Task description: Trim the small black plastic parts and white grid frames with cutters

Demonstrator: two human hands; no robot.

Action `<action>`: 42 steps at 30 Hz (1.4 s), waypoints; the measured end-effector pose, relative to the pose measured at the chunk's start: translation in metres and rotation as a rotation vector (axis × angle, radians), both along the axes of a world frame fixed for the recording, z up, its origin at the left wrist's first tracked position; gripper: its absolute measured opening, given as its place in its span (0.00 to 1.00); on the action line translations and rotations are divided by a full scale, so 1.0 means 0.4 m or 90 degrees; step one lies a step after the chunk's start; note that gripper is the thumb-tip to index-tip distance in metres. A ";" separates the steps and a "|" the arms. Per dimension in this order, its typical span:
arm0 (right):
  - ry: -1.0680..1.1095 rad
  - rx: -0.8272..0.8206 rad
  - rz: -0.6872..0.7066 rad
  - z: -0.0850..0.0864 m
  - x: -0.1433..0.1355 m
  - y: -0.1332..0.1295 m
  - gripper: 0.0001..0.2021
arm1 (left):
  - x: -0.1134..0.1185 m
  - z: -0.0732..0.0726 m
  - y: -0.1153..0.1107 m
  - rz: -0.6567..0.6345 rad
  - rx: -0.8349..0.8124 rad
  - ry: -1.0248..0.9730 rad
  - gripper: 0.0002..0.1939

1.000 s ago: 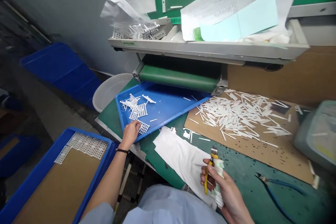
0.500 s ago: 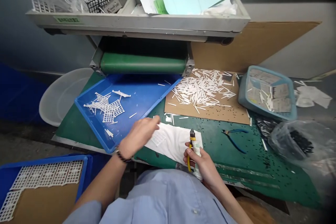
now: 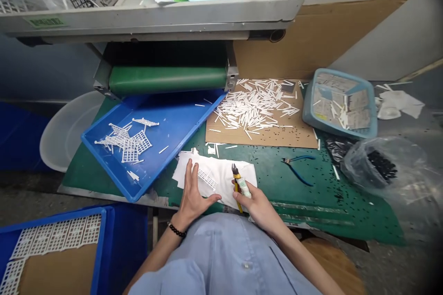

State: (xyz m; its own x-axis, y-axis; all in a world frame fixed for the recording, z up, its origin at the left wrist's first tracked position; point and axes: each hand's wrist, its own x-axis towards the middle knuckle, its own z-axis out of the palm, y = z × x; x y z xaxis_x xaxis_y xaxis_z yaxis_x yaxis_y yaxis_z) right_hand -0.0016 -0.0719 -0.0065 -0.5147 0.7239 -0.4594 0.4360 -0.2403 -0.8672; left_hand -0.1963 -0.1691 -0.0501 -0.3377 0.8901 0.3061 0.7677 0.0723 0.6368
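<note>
My left hand [image 3: 194, 192], fingers spread and thumb out, is at the left side of a white cloth [image 3: 224, 175] on the bench. Beside it on the cloth is a white plastic grid piece [image 3: 206, 179], partly covered by the hand; whether they touch I cannot tell. Wrapped in my right hand [image 3: 254, 198] is a pair of cutting pliers [image 3: 236, 174], jaws pointing away from me, one yellow handle showing and the other bound in pale wrapping. More white grid pieces [image 3: 129, 143] are heaped in a blue tray [image 3: 173, 124] to the left.
White sticks [image 3: 256, 106] are piled on a cardboard sheet [image 3: 224, 137]. Blue-handled pliers [image 3: 297, 168] lie to the right, near a light-blue basket [image 3: 308, 115] and a plastic bag [image 3: 363, 170] with black bits. A lower tray [image 3: 104, 235] holds grids. A shelf [image 3: 207, 18] overhangs the back.
My left hand has drawn back toward me and spread its fingers, uncovering more of the grid piece. My right hand keeps hold of the pliers. The whole view has shifted slightly.
</note>
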 end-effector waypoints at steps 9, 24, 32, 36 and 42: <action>-0.329 0.285 0.394 0.049 -0.041 0.019 0.22 | 0.041 0.007 0.040 0.066 0.040 -0.086 0.51; -0.380 0.289 0.509 0.048 -0.089 0.041 0.15 | 0.069 -0.072 0.022 0.039 0.003 -0.351 0.55; -0.423 0.344 0.556 0.025 -0.113 0.030 0.12 | 0.065 -0.067 0.020 0.051 -0.031 -0.337 0.53; -0.412 0.390 0.532 -0.016 -0.109 0.017 0.14 | 0.060 -0.072 0.017 0.043 -0.031 -0.324 0.54; -0.375 0.420 0.515 -0.077 -0.087 0.015 0.15 | 0.058 -0.076 0.020 0.050 -0.039 -0.294 0.55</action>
State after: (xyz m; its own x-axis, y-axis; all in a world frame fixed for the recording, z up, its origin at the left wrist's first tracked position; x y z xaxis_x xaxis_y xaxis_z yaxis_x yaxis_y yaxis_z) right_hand -0.0366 -0.0660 -0.0373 -0.7647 0.4721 -0.4386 0.6270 0.7025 -0.3368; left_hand -0.1731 -0.1611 -0.0806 -0.4925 0.8686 0.0557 0.3964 0.1669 0.9028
